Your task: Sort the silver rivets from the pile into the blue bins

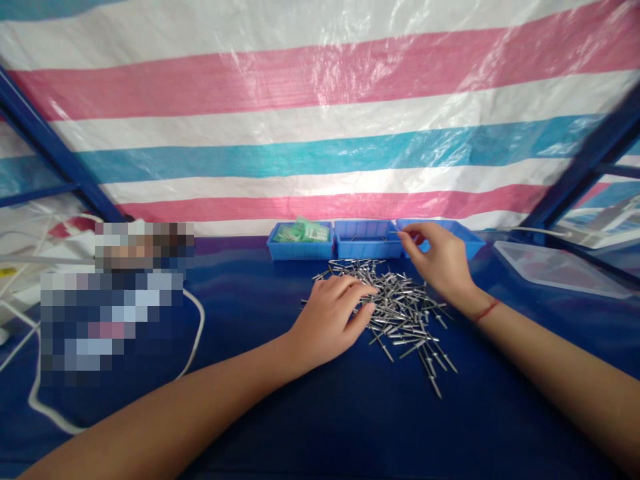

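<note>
A loose pile of silver blind rivets (400, 300) lies on the dark blue tabletop. My left hand (334, 313) rests at the pile's left side, its fingers reaching over the rivets and its thumb apart from them. Above the far side of the pile, my right hand (437, 257) is closed in a pinch on one thin rivet (393, 232), close to the middle blue bin (367, 251). A few rivets show inside that bin. The right blue bin (463, 241) is partly hidden behind my right hand.
A left blue bin (300, 251) holds small green-and-clear packets (303, 231). At the right lies a translucent plastic lid (560, 270). A white cable (200, 320) loops across the left side, near a blurred-out patch. Blue metal posts (575, 167) and a striped plastic sheet (300, 80) stand behind.
</note>
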Demonstrator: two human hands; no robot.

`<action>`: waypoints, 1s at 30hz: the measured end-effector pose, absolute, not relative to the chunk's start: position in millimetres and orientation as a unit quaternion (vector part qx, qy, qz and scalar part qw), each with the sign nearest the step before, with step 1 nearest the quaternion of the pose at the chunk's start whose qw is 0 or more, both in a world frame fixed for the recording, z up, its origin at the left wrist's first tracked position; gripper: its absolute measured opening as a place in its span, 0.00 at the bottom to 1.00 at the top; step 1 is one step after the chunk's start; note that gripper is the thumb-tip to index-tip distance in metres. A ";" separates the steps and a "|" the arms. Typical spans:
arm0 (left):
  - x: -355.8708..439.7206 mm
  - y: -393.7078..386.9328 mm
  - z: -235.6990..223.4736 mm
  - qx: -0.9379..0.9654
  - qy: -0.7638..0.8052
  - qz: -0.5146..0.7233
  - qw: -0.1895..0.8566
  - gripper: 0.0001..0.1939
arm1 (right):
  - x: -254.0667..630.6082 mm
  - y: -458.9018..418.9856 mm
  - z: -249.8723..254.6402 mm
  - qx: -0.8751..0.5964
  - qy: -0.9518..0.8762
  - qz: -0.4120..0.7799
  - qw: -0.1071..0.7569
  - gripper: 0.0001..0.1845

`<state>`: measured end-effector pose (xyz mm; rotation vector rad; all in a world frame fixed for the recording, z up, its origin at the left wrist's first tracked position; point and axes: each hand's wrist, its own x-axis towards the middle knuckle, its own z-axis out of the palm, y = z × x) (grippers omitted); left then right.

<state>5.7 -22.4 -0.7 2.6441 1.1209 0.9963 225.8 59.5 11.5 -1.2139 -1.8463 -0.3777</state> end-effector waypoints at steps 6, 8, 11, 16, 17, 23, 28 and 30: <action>7.3 -23.9 -0.8 0.881 0.361 0.300 0.055 0.10 | 239.6 73.9 -2.0 -0.532 -0.735 -0.147 0.395 0.15; 7.3 -24.1 -1.0 0.881 0.363 0.297 0.056 0.10 | 240.1 74.2 -3.2 -0.530 -0.741 -0.148 0.385 0.16; 6.7 -24.1 -1.5 0.877 0.370 0.302 0.052 0.09 | 237.9 73.2 -2.7 -0.521 -0.751 -0.146 0.379 0.16; 4.7 -26.7 -0.8 0.871 0.395 0.286 0.047 0.07 | 232.4 63.4 4.0 -0.512 -0.751 -0.134 0.395 0.15; 4.5 -27.6 -0.1 0.874 0.395 0.277 0.045 0.08 | 231.2 60.5 5.4 -0.508 -0.753 -0.131 0.397 0.14; 3.2 -28.3 0.8 0.883 0.402 0.240 0.017 0.09 | 221.6 42.9 7.2 -0.467 -0.788 -0.090 0.391 0.11; -0.4 -22.0 -2.5 0.884 0.410 0.226 0.009 0.12 | 211.2 30.4 5.3 -0.431 -0.815 -0.055 0.384 0.10; -0.9 -20.5 -1.5 0.885 0.414 0.213 0.011 0.10 | 208.1 26.3 5.4 -0.421 -0.823 -0.044 0.380 0.09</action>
